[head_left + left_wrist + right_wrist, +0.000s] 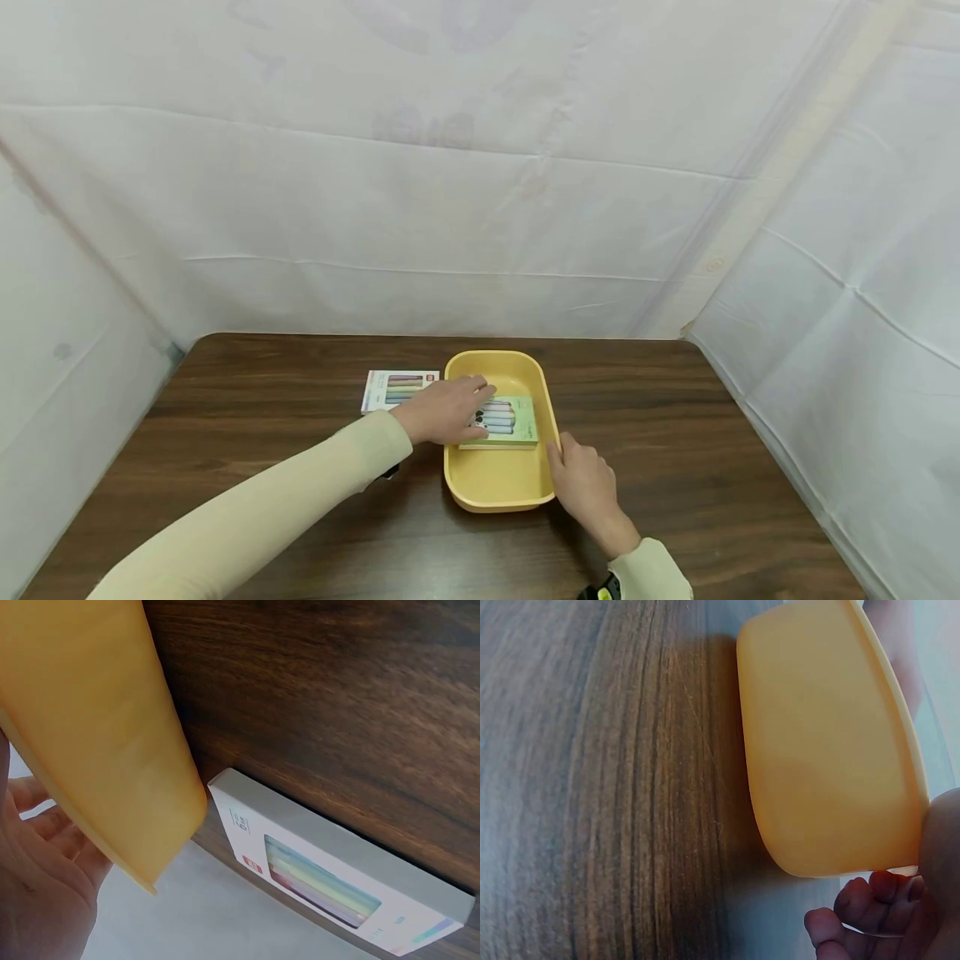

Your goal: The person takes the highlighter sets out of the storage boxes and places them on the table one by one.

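A yellow plastic basket (498,479) stands on the table. Inside it lies a light green box (525,421) with a picture of pastel pens on its lid. My left hand (444,410) reaches over the basket's left rim and grips the left end of the green box, thumb on the near side and fingers on the far side; its fingertips are partly hidden. My right hand (585,483) holds the basket's right rim near the front corner, thumb over the rim and fingers outside the wall. In the right wrist view, curled fingers (866,904) show beside the basket.
A white box with a window showing coloured pens (322,881) lies on the table just left of the basket, partly behind my left hand in the head view. The dark wood table (300,375) meets white sheeting (420,217) at its back and sides.
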### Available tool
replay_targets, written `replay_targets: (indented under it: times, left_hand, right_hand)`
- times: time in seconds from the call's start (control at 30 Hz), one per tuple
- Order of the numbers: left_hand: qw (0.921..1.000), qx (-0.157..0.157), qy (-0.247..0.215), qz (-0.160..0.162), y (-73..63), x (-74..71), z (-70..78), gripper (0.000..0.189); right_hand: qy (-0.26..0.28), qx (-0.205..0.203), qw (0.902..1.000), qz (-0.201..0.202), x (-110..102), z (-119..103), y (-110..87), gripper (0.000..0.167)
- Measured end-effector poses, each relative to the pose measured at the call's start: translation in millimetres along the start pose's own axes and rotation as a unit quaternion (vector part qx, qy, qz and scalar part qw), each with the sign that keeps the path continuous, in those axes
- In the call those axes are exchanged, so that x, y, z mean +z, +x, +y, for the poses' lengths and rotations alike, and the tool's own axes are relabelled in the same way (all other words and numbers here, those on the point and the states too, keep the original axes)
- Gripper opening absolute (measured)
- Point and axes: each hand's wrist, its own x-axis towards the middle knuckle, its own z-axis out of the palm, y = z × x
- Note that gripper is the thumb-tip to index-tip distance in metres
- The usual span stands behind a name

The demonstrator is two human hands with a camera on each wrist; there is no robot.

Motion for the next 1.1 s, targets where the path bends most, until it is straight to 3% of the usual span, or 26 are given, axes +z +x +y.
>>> replay_targets:
  times: [0.47,1.1]
  left_hand:
    - [0.9999,0.006,-0.009,-0.012,2.9,1.1,7.9,0.064]
    - [0.9995,0.012,0.024,-0.016,8.3,4.1,10.6,0.065]
  right_hand:
    - [0.001,0.002,1.0,-0.006,1.1,-5.2,-3.1,0.03]
    - [0.004,0.006,1.0,-0.005,1.7,-6.9,-2.5,0.027]
